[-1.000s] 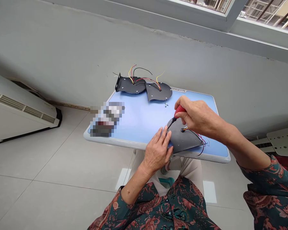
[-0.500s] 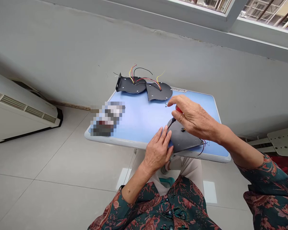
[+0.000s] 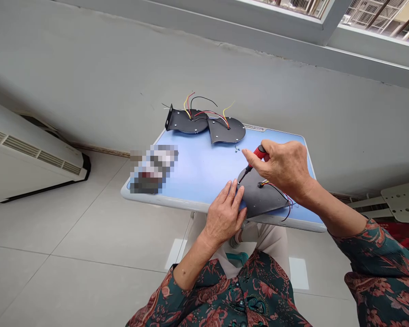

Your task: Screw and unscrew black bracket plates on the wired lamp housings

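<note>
A black rounded plate [image 3: 264,198] with coloured wires lies at the front right of the blue table. My right hand [image 3: 286,165] grips a red and black screwdriver [image 3: 256,159], whose tip is down at a small screw [image 3: 238,183] on the plate's left edge. My left hand [image 3: 225,212] rests against that same edge, its fingers stretched out close to the tip. Several small loose screws [image 3: 237,149] lie beyond the plate. Farther back sit two similar black plates, one on the left [image 3: 187,121] and one on the right [image 3: 227,130], both with wires standing up.
The blue table [image 3: 197,168] has a pale raised rim. At its left end lies a pixelated item [image 3: 155,170]. A wall and a window frame stand behind the table. A white appliance [image 3: 30,154] is on the floor at left, and a perforated panel [image 3: 404,200] at right.
My right hand has shifted back and turned, so more of the screwdriver and the plate's wires show. My left hand and the plates have stayed in place.
</note>
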The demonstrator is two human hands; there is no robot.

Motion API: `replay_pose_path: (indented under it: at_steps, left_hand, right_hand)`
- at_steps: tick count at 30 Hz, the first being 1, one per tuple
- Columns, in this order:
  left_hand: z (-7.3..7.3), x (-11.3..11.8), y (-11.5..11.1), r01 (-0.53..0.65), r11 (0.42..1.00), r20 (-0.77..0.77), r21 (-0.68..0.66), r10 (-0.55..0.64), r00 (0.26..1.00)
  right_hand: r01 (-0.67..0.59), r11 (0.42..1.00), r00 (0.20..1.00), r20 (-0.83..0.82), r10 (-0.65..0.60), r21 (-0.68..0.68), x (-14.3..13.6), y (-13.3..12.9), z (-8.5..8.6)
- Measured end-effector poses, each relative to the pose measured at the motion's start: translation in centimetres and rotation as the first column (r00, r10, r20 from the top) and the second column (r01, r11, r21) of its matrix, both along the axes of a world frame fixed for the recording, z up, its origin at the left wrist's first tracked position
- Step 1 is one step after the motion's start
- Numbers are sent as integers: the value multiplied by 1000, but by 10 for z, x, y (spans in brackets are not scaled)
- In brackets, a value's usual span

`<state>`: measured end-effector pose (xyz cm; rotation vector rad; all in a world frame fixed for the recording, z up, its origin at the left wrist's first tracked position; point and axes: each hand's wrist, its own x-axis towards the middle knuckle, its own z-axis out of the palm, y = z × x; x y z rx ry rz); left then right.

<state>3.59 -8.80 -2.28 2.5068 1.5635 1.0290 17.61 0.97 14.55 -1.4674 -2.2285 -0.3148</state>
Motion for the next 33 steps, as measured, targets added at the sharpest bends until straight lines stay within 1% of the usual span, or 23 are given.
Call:
replay_pose_path:
  at_steps: [3,5,7,9,11,12,14,16,17,20,21,22,23,24,25,26,27,28,29,30,31,33]
  left_hand:
    - [1,0,0,-8,1000,-10,10,8,1000]
    - [1,0,0,-11,1000,-14,19,11,1000]
    - [1,0,0,-12,1000,-12,27,13,1000]
    - [0,1,0,-15,999,-7,37,15,1000]
    - [0,1,0,-19,999,-7,50,20,1000]
    - [0,1,0,-21,998,-11,57,22,1000]
    - [0,1,0,-25,997,-24,70,27,999]
    - [1,1,0,-27,996,-34,81,30,999]
    - [1,0,-1,-28,996,-36,85,31,999]
    - [0,0,-1,-29,996,-38,89,32,999]
    - [0,0,-1,-29,996,-40,89,33,999]
    - [0,0,-1,-29,996,-43,89,33,999]
    - [0,0,-1,-30,996,-47,87,35,998]
    - [0,0,-1,-32,996,-52,85,36,998]
    - [0,0,-2,-34,996,-58,81,38,998]
    - [1,0,-2,-36,996,-64,76,41,997]
    - [1,0,-2,-39,997,-69,71,44,997]
    - [2,0,-3,-41,997,-73,68,46,996]
    - [2,0,-3,-43,997,-77,68,48,996]
    - [2,0,-3,-45,997,-81,70,50,995]
    - [2,0,-3,-46,996,-86,73,52,995]
    - [3,0,-4,-50,996,-96,79,58,994]
  right_hand:
    - [-24,998,996,-82,19,-59,4,0,0]
    - [-82,985,986,-157,59,-149,8,0,5]
    - [-134,963,956,-286,63,-233,15,1,13]
    - [-159,946,884,-467,10,-282,27,5,20]
    - [-175,936,762,-644,-67,-304,45,11,22]
    - [-187,929,692,-714,-106,-319,56,15,19]
    - [-210,904,563,-802,-200,-373,80,24,8]
    - [-199,865,461,-823,-331,-460,102,32,-12]
    - [-176,846,424,-814,-396,-504,112,35,-23]
    - [-131,772,346,-758,-552,-622,134,39,-57]
    - [-120,760,323,-749,-579,-639,138,40,-66]
    - [-117,754,318,-743,-589,-647,142,40,-73]
    - [-116,753,335,-739,-585,-648,145,40,-78]
    - [-113,755,382,-729,-568,-647,148,40,-82]
    - [-107,753,463,-703,-540,-649,150,40,-83]
    - [-88,750,574,-649,-500,-655,152,39,-83]
    - [-49,751,697,-562,-447,-658,153,39,-82]
    - [11,760,811,-438,-387,-650,153,38,-80]
    - [80,776,902,-287,-324,-626,152,36,-77]
    - [145,798,957,-121,-263,-585,150,34,-75]
    - [197,822,977,39,-209,-534,146,32,-72]
    - [261,855,946,295,-134,-449,138,29,-65]
